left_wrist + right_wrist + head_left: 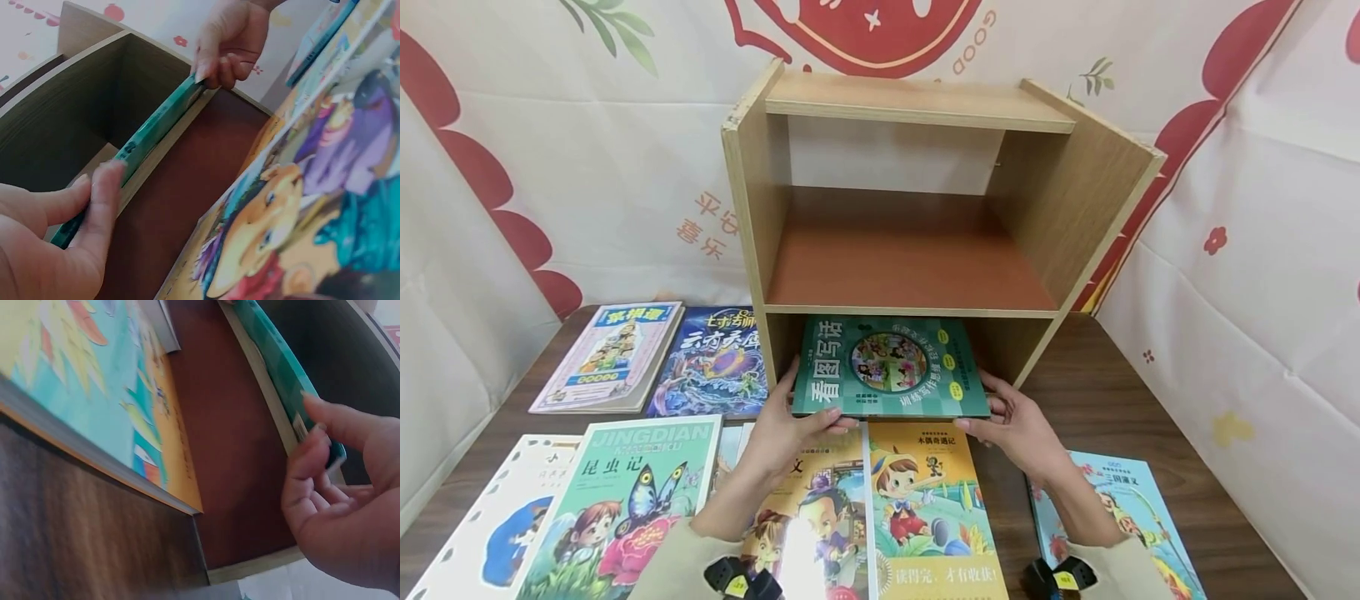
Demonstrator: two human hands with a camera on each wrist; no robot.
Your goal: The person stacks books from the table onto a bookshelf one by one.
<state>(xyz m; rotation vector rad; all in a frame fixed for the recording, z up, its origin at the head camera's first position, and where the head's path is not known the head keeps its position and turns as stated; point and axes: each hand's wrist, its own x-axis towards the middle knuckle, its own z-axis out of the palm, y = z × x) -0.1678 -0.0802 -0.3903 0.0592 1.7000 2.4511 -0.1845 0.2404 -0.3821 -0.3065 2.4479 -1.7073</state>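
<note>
A dark green book [891,367] with a round picture on its cover lies flat, partly inside the lower compartment of the wooden shelf [910,312]. My left hand [786,433] grips its near left corner, thumb on top. At the near right corner my right hand [1022,429] pinches it between thumb and fingers. Seen edge-on, the green book [159,122] spans between the left hand [62,237] and the right hand [234,44] in the left wrist view. In the right wrist view, the right hand [350,494] holds the end of the book [284,375].
In front of the shelf lie a yellow Pinocchio-picture book [932,517] and another picture book [842,500]. A butterfly-cover book [625,500], a pink-cover book [610,354] and a blue book [711,358] are at left. Another blue book [1131,517] lies at right.
</note>
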